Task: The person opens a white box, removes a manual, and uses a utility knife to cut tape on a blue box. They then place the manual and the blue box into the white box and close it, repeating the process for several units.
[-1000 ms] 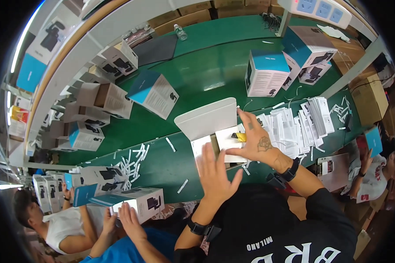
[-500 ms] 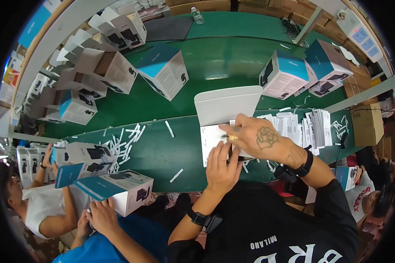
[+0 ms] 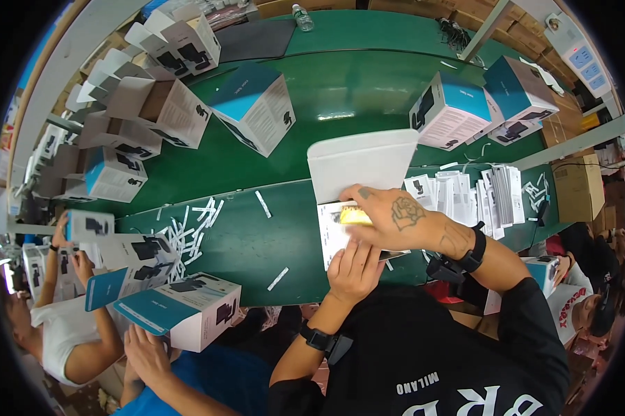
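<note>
A white carton (image 3: 359,166) stands at the near table edge with its lid raised away from me. Over its opening, my right hand (image 3: 395,218) is closed on a small shiny yellow item (image 3: 354,215), whose kind I cannot make out. My left hand (image 3: 354,272) grips the near side of the carton, its fingers close together over the edge and almost touching the right hand. Inside the carton a white surface (image 3: 332,239) shows at the left; my hands hide most of the rest.
Stacks of white leaflets (image 3: 458,197) lie right of the carton. Paper strips (image 3: 188,236) are scattered at the left. Blue-and-white boxes (image 3: 253,107) stand farther back, with open boxes (image 3: 163,111) at far left. A co-worker's hand (image 3: 146,350) touches another box (image 3: 205,308) at lower left.
My right hand has shifted left and flattened over the carton, showing more of the yellow item. My left fingers have drawn together at the near edge. At far left, a person has lifted a box.
</note>
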Demonstrator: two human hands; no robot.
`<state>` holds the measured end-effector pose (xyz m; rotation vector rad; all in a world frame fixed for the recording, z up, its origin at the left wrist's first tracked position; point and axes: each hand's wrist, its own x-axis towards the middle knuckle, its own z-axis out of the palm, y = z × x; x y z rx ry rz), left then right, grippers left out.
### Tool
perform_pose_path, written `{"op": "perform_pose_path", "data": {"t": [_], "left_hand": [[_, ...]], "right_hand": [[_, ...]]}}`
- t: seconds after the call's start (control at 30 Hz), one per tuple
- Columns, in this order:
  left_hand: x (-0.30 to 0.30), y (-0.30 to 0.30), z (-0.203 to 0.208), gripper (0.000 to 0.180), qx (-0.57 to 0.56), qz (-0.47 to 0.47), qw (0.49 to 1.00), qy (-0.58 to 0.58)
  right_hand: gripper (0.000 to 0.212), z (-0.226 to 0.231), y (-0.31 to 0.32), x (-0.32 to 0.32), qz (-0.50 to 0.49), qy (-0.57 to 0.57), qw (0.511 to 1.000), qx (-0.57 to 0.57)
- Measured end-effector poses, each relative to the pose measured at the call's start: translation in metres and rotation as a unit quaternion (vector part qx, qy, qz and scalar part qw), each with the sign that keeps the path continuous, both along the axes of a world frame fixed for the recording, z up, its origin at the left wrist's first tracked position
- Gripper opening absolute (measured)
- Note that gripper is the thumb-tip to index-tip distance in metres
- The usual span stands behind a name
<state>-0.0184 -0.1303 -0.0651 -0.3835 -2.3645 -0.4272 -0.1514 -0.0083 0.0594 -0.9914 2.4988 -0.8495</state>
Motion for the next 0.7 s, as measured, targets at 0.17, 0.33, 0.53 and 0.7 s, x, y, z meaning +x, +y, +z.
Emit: {"op": "perform_pose_path", "data": {"t": [0.17, 0.33, 0.53, 0.7], "left_hand": [[-0.002, -0.003, -0.009, 0.034, -0.005, 0.014, 1.000, 0.022], [-0.002, -0.009, -0.014, 0.033, -0.012, 0.012, 0.999, 0.039], [0.000, -0.009, -0.020, 0.033, -0.009, 0.019, 0.998, 0.052], [-0.002, -0.015, -0.020, 0.030, -0.003, 0.004, 0.999, 0.050]], "right_hand": [[0.032, -0.006, -0.001, 0.003, 0.013, 0.042, 0.999, -0.020], [0.027, 0.006, -0.008, 0.005, -0.005, 0.066, 0.996, 0.064], [0.020, -0.007, -0.013, 0.001, -0.023, -0.086, 0.996, -0.027], [0.020, -0.023, -0.018, 0.004, -0.073, -0.175, 0.978, -0.085]]}}
